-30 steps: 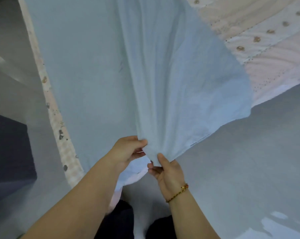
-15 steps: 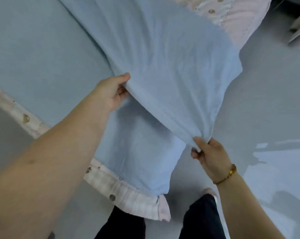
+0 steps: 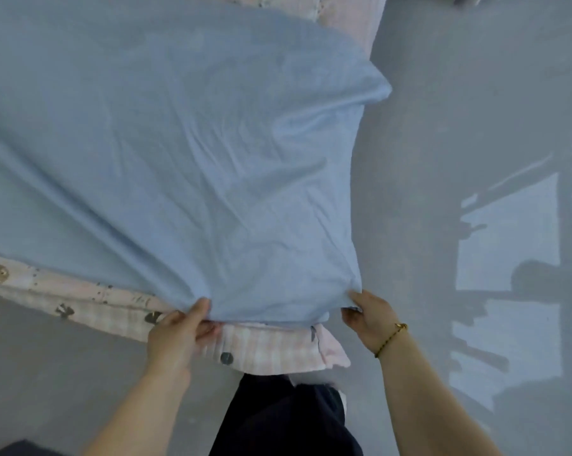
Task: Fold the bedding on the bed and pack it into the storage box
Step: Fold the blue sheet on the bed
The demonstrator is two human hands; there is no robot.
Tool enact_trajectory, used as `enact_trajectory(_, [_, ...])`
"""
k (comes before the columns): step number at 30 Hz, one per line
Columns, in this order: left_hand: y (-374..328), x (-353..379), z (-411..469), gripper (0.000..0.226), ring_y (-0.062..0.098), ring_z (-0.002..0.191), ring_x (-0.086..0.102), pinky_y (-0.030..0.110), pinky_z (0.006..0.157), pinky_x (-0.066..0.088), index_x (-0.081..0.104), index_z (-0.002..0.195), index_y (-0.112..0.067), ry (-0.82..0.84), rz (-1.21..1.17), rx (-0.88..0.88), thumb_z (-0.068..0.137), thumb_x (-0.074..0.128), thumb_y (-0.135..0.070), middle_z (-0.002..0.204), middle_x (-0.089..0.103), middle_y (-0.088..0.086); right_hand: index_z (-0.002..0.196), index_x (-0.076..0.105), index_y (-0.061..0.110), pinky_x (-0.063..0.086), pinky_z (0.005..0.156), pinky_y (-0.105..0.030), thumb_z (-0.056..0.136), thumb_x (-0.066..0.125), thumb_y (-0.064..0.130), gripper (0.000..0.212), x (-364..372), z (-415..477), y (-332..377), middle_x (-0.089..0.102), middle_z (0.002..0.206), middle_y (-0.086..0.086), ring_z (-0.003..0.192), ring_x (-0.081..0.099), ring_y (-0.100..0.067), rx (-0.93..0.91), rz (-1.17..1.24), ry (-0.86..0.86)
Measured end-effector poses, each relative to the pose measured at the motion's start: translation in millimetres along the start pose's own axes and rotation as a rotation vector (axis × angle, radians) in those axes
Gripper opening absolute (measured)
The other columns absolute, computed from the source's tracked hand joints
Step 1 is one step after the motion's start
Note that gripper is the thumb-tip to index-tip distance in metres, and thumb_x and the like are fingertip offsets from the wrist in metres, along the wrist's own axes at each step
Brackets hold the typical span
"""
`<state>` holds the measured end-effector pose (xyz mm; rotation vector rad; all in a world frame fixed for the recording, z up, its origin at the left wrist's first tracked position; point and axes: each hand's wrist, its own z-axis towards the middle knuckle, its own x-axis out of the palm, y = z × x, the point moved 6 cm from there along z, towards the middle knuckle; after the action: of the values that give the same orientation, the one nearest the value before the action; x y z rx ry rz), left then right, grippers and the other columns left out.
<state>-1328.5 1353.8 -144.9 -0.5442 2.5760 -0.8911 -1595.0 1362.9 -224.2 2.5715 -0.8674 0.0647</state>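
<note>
Pink checked layer [image 3: 47,292]: lay beneath the blue one. Its border of dark prints showed along the near edge, from far left to a loose corner between the two hands.
Left grip [image 3: 179,327]: thumb on top and fingers curled beneath, pinching the near hem of the blue bedding [image 3: 179,159].
Blue bedding: spread wide and creased, reaching up and left away from both grips (its far right corner was turned up in a soft fold). The near hem ran from one grip to the other.
Right grip [image 3: 370,315]: pinched the bedding's near right corner, fingers curled round the cloth.
Bracelet [image 3: 391,339]: gold-coloured, on the right wrist.
Trousers [image 3: 278,419]: dark, between the forearms.
Floor [image 3: 442,192]: grey, right of the bedding, crossed by window-frame shadows at far right.
</note>
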Motion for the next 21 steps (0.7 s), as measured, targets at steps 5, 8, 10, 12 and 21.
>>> enact_trajectory(5, [-3,1,-1,0.013,0.002,0.046,0.062,0.011,0.044,0.049,0.053,0.078,-0.014,0.012,-0.024,0.032,0.091,0.055,-0.011,0.06,0.067,-0.004,0.072,0.051,0.006,0.047,0.04,-0.014,0.094,0.043,-0.002,0.025,-5,-1,-25,0.05,0.072,-0.007,0.061,0.045,-0.018,-0.019,-0.064,-0.042])
enact_trajectory(8, [2,5,3,0.012,0.005,0.056,0.064,0.014,0.05,0.053,0.052,0.08,-0.015,0.032,-0.057,0.01,0.091,0.055,-0.011,0.071,0.066,-0.002,0.071,0.052,0.007,0.045,0.04,-0.012,0.092,0.045,-0.002,0.024,-10,5,-29,0.049,0.068,-0.006,0.056,0.042,-0.016,-0.05,-0.174,-0.099])
enact_trajectory(10, [5,9,6,0.011,0.01,0.072,0.06,0.023,0.065,0.052,0.052,0.081,-0.016,0.052,-0.062,-0.017,0.091,0.054,-0.012,0.084,0.06,-0.001,0.088,0.054,0.004,0.044,0.046,-0.015,0.09,0.048,-0.002,0.009,-12,9,-30,0.051,0.072,-0.006,0.059,0.045,-0.017,-0.058,-0.291,-0.14])
enact_trajectory(12, [1,14,8,0.01,0.011,0.077,0.057,0.028,0.077,0.046,0.053,0.082,-0.017,0.066,-0.105,-0.023,0.092,0.053,-0.014,0.086,0.059,-0.001,0.115,0.049,0.001,0.041,0.061,-0.022,0.089,0.052,0.002,0.026,-16,10,-28,0.052,0.089,-0.007,0.077,0.049,-0.02,-0.124,-0.422,-0.228])
enact_trajectory(21, [-66,-14,8,0.04,0.016,0.098,0.056,0.029,0.093,0.042,0.045,0.125,-0.007,0.19,-0.429,0.046,0.093,0.027,0.008,0.106,0.059,0.004,0.106,0.053,0.014,0.041,0.078,-0.007,0.082,0.05,0.018,0.024,125,-116,-21,0.064,0.089,-0.001,0.082,0.054,-0.004,-1.216,-0.878,-0.015])
